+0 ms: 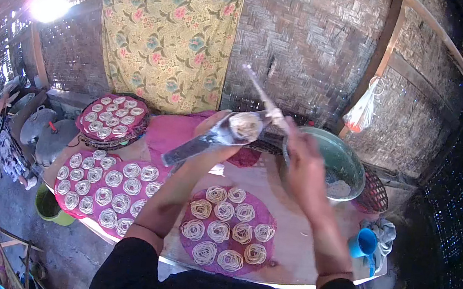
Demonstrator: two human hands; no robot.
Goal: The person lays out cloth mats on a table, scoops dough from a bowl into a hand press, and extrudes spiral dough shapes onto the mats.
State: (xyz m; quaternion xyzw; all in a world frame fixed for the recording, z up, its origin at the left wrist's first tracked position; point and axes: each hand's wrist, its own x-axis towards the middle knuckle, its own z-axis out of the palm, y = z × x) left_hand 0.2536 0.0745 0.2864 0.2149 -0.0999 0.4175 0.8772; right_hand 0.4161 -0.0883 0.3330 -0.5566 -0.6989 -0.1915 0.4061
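My left hand (223, 154) is closed round a long grey press (201, 142), held tilted above the table. Pale dough (245, 126) fills the round opening near its upper end. In my right hand (305, 165), blurred by motion, is a thin stick (258, 85) with dough stuck along it, slanting up to the left beside the press. Below my hands, a round pink cloth (188, 245) carries several lacy dough nests (219, 230). The right hand is nearest to a green basin (360, 168) with pale dough low inside it.
More nests lie on pink cloths (69, 200) at the left, and on a stacked round tray (108, 141) behind. A blue dipper (365, 243) and a grey cloth (384, 235) sit at the table's right end. Another person (2, 132) is by large pots (56, 145) at far left.
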